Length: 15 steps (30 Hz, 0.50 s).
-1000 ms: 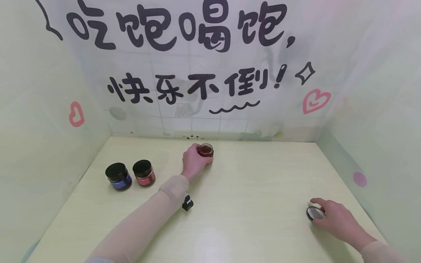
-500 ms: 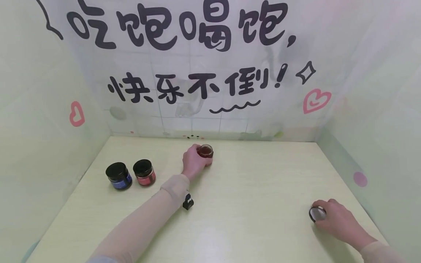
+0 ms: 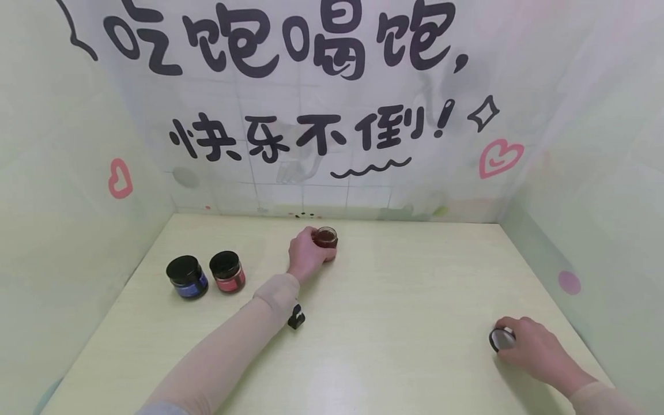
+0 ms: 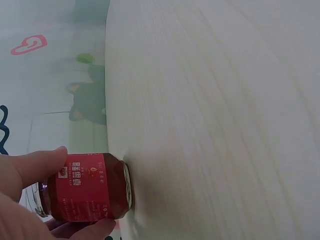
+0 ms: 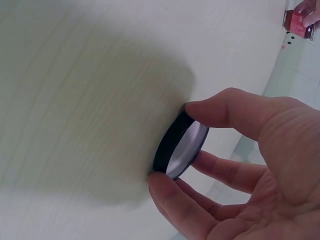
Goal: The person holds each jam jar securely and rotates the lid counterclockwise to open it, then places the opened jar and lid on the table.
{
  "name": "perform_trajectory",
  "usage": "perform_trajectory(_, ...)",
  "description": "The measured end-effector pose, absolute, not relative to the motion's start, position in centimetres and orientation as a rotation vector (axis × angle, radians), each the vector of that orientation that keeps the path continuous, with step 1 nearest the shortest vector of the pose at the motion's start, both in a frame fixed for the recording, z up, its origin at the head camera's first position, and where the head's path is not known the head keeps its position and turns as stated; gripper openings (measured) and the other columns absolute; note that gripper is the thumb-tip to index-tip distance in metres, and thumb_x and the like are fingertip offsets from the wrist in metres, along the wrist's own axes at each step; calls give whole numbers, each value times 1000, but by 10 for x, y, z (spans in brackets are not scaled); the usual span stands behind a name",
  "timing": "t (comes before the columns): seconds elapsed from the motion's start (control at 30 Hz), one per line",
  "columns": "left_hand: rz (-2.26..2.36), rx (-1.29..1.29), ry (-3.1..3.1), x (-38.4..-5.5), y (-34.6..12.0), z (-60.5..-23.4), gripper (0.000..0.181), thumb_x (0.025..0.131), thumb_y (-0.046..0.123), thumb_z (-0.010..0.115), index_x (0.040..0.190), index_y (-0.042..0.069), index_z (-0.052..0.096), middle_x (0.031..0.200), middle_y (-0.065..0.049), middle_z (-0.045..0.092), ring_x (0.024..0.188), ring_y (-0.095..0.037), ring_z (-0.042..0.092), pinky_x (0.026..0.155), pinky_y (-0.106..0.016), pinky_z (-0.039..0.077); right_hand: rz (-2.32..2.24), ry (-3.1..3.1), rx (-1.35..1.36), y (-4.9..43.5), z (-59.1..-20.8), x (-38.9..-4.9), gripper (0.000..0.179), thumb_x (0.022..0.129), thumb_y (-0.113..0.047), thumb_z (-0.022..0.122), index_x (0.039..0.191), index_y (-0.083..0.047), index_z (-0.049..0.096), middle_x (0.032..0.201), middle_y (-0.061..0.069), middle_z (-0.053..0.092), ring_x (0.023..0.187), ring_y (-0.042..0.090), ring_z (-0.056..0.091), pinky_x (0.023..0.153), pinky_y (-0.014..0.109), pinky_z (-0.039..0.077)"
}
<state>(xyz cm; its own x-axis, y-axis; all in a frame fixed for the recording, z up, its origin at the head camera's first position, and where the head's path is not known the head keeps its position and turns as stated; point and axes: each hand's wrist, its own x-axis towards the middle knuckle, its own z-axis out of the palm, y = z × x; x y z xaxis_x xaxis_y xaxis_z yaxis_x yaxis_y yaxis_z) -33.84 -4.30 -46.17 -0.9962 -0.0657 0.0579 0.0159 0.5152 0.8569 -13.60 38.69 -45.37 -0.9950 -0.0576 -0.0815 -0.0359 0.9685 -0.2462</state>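
My left hand (image 3: 306, 253) grips a glass jar (image 3: 327, 237) of dark red contents near the back wall. Its mouth is uncovered and it stands upright. In the left wrist view a red label with white writing wraps the jar (image 4: 85, 187), with the thumb and fingers on either side. Far to the right, my right hand (image 3: 536, 349) pinches a black jar lid (image 3: 502, 340) by its edge. The right wrist view shows that lid (image 5: 180, 145) tilted close over the table, its pale inner side facing the palm.
Two black-lidded jars stand at the left: one with a blue label (image 3: 188, 278) and one with a pink-red label (image 3: 227, 272). A small black object (image 3: 296, 317) shows beside my left forearm. Printed walls (image 3: 404, 196) enclose the table (image 3: 394, 323) at back and sides.
The fingers of my right hand have closed on the lid's edge. The lid has tipped more upright and shifted slightly right. My left hand holds the jar in about the same place.
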Motion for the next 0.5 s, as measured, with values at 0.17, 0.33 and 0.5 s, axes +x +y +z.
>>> perform_trajectory(0.17, -1492, 21, -2664, -339, -45, -465, 55, 71, 15, 87, 119, 5, 62, 111, -11, 70, 107, -31, 63, 96, -43, 48, -368, 3027, -69, 386, -455, -136, 48, 64, -12, 78, 110, -3, 68, 83, 7, 59, 69, 20, 48, 55, 38, 43)
perform_trajectory(0.33, -1453, 7, -2685, -338, -45, -467, 59, 73, 17, 87, 123, 3, 62, 115, -13, 70, 110, -33, 63, 98, -46, 47, -364, 3020, -85, 385, -453, -135, 59, 63, -12, 78, 119, -1, 65, 82, 6, 59, 69, 20, 48, 55, 37, 42)
perform_trajectory(0.5, -1420, 36, -2720, -334, -45, -461, 81, 72, 23, 87, 143, 2, 52, 133, -19, 61, 123, -41, 54, 105, -52, 40, -381, 3042, -102, 382, -447, -135, 63, 66, -13, 78, 125, 1, 62, 86, 10, 59, 69, 20, 48, 55, 36, 42)
